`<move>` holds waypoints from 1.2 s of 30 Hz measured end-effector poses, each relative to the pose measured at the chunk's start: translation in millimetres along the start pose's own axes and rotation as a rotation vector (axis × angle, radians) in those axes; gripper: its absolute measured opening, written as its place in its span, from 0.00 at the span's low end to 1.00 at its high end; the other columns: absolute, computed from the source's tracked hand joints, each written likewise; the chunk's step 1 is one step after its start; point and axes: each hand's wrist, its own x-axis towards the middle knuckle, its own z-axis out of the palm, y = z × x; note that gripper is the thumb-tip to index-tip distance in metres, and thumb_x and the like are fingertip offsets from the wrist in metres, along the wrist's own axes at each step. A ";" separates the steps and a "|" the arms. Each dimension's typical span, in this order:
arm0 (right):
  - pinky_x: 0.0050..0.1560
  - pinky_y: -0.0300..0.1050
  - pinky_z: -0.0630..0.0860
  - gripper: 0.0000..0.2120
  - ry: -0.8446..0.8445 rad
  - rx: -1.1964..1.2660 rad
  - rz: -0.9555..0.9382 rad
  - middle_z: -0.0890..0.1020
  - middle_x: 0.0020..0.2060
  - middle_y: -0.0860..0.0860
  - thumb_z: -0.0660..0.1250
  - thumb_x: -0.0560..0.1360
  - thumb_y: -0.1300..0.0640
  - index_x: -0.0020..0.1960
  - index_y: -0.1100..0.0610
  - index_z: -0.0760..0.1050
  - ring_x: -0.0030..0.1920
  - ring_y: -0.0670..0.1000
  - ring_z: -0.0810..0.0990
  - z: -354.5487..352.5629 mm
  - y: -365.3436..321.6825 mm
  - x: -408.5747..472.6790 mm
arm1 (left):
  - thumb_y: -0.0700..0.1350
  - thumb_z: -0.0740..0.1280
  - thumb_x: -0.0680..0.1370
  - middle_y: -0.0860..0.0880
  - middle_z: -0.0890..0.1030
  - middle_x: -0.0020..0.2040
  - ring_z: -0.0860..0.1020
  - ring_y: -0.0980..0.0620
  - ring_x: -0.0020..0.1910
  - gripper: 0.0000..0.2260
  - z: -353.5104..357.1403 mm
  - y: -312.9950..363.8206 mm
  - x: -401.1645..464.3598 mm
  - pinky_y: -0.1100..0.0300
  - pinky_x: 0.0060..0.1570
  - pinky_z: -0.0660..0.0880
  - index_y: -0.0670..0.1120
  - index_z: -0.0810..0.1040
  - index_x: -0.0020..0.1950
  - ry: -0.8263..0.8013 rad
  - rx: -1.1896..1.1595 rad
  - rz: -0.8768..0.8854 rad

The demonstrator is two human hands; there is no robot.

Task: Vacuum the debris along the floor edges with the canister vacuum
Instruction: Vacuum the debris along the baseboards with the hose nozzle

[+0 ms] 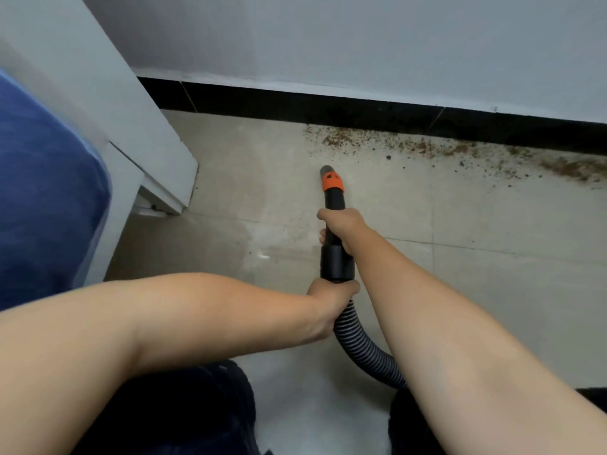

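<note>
1. The vacuum wand is held with its long axis running almost straight away from the person, its grey nozzle tip aimed at the black skirting and set just short of the debris. An orange collar sits just behind the tip.
2. The ribbed hose is seen curving from the wand's rear cuff back and to the right, passing under the right forearm.
3. A pale tiled floor is met by the black skirting below a grey-white wall. Brown crumbs are strewn along that edge, thickest toward the right. A white furniture frame and blue fabric are seen at left.
4. The wand's black tube is gripped by the right hand, fingers wrapped round it between collar and cuff.
5. The hose is clasped by the left hand just behind the cuff, fingers curled round the ribbing.
</note>
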 end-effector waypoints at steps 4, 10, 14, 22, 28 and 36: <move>0.22 0.38 0.72 0.10 0.117 0.011 0.010 0.74 0.31 0.56 0.66 0.73 0.61 0.50 0.63 0.68 0.26 0.52 0.73 -31.4 13.6 0.6 | 0.42 0.70 0.73 0.41 0.81 0.54 0.79 0.43 0.53 0.16 22.5 -9.5 7.2 0.54 0.50 0.76 0.41 0.76 0.60 -0.076 0.070 0.018; 0.28 0.44 0.73 0.12 0.224 0.073 0.032 0.74 0.31 0.57 0.67 0.73 0.61 0.53 0.64 0.68 0.27 0.53 0.74 -69.2 8.2 16.1 | 0.39 0.67 0.73 0.42 0.78 0.47 0.76 0.46 0.46 0.17 47.5 -1.2 11.7 0.55 0.46 0.75 0.39 0.74 0.61 -0.141 0.078 0.059; 0.27 0.44 0.73 0.11 0.177 0.022 0.007 0.74 0.30 0.56 0.67 0.72 0.61 0.51 0.64 0.69 0.26 0.52 0.74 -47.3 5.6 19.3 | 0.41 0.69 0.73 0.41 0.81 0.52 0.79 0.44 0.49 0.16 38.7 -2.0 20.8 0.51 0.53 0.76 0.41 0.75 0.61 -0.124 0.028 0.047; 0.23 0.39 0.72 0.08 0.006 -0.124 -0.036 0.75 0.29 0.55 0.66 0.72 0.61 0.48 0.62 0.70 0.24 0.51 0.73 11.1 5.4 19.2 | 0.42 0.68 0.74 0.45 0.80 0.41 0.78 0.49 0.38 0.07 5.9 -8.9 30.5 0.59 0.37 0.74 0.42 0.78 0.50 -0.033 -0.082 0.058; 0.27 0.42 0.74 0.09 -0.088 -0.125 -0.031 0.75 0.30 0.55 0.66 0.72 0.61 0.50 0.61 0.69 0.25 0.51 0.74 36.9 -8.4 22.8 | 0.42 0.67 0.75 0.48 0.77 0.35 0.75 0.50 0.33 0.01 -13.6 5.4 31.9 0.62 0.30 0.70 0.45 0.76 0.44 0.036 -0.110 0.061; 0.23 0.39 0.71 0.12 0.030 -0.044 -0.020 0.76 0.33 0.56 0.66 0.73 0.60 0.54 0.62 0.69 0.26 0.51 0.74 8.3 -11.2 30.6 | 0.41 0.69 0.74 0.38 0.80 0.56 0.79 0.42 0.53 0.15 -4.3 15.8 36.7 0.52 0.52 0.77 0.40 0.76 0.60 -0.047 -0.023 0.044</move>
